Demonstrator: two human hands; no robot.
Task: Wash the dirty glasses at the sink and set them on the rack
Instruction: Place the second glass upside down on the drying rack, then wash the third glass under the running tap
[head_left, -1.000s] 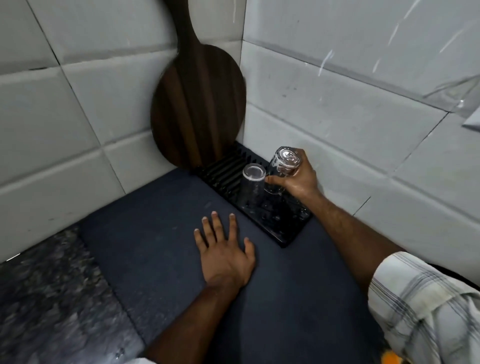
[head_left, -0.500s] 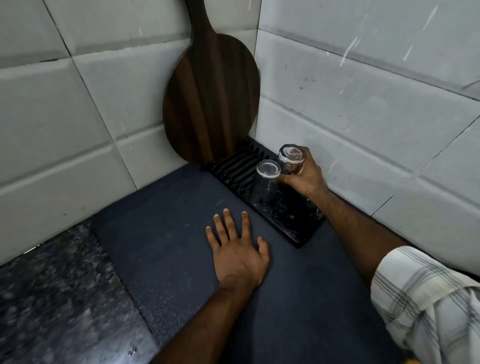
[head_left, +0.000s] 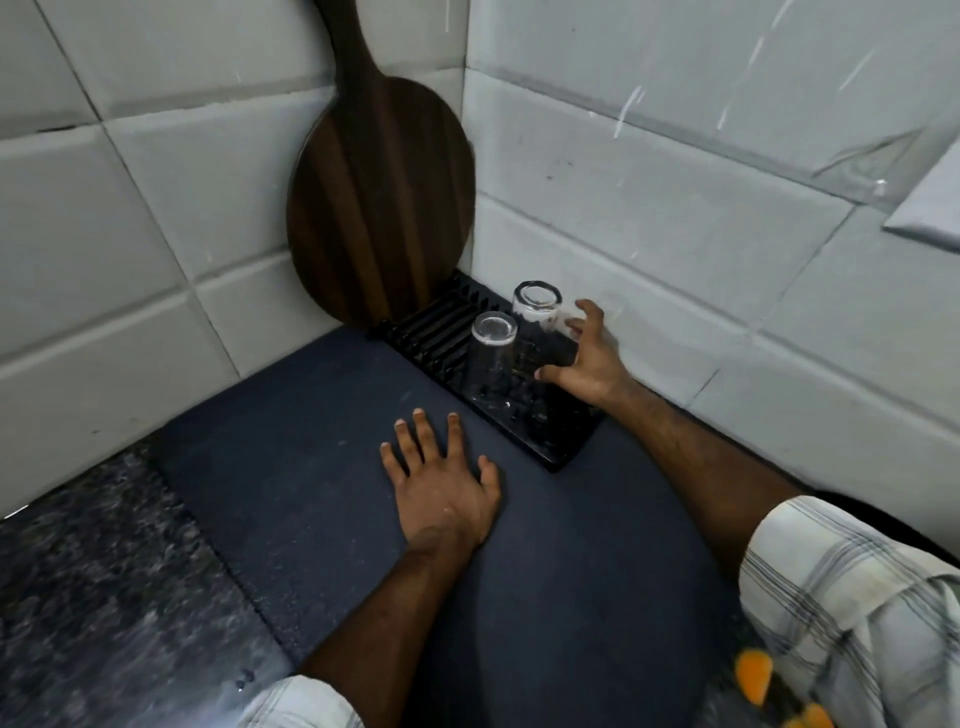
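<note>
Right hand (head_left: 587, 358) has released the glass (head_left: 535, 322) onto the rack (head_left: 550, 441), fingers spread. Left hand (head_left: 447, 493) lies flat on the surface (head_left: 311, 467).

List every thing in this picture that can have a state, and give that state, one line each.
near glass: upside down, standing on the rack.
far glass: upside down on the rack, beside the near glass.
rack: flat on the mat, against the wall.
right hand: open, fingers spread beside the far glass, not gripping it.
left hand: open, flat on the mat.
wooden board: upright, leaning against the wall.
</note>
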